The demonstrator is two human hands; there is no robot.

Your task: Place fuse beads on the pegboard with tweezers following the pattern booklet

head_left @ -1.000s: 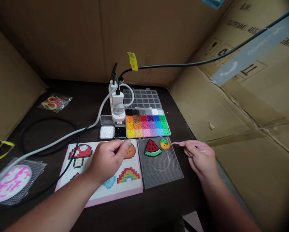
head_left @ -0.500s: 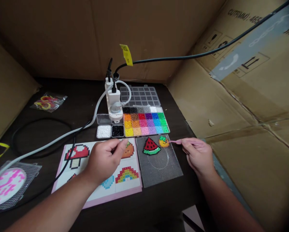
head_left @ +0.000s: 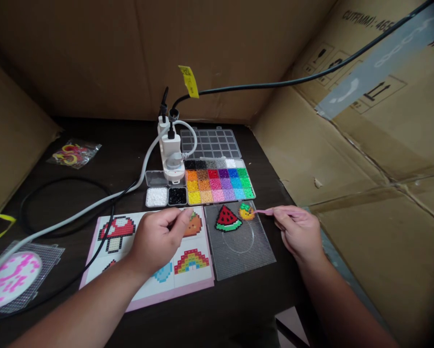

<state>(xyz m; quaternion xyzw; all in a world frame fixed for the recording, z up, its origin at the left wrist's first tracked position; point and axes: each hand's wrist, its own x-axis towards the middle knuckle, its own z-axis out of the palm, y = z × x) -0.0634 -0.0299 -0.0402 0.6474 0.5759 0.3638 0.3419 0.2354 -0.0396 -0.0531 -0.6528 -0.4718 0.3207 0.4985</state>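
My right hand (head_left: 299, 237) grips pink tweezers (head_left: 266, 211), whose tip reaches the right edge of a small orange bead figure with a green top (head_left: 246, 213). That figure sits at the upper right of a clear pegboard (head_left: 244, 263), beside a red and green watermelon slice of beads (head_left: 227, 220). Over the pattern sheet (head_left: 166, 293), my left hand (head_left: 161, 238) is closed, thumb against the fingers; whatever it may hold is hidden. It covers part of the printed patterns, leaving a mushroom (head_left: 118, 231) and a rainbow (head_left: 191, 262) in sight.
Behind the pegboard lies a sorted bead box (head_left: 220, 201), with small trays of white beads (head_left: 156, 197) and black beads (head_left: 177, 196) on its left. A power strip (head_left: 171, 154) and cables stand nearby. At left is a round pink-and-white piece (head_left: 12, 280). Cardboard walls (head_left: 217, 58) surround the table.
Both hands and the tweezers keep almost the same pose. The whole view has shifted very slightly; no bead piece has visibly moved on the pegboard.
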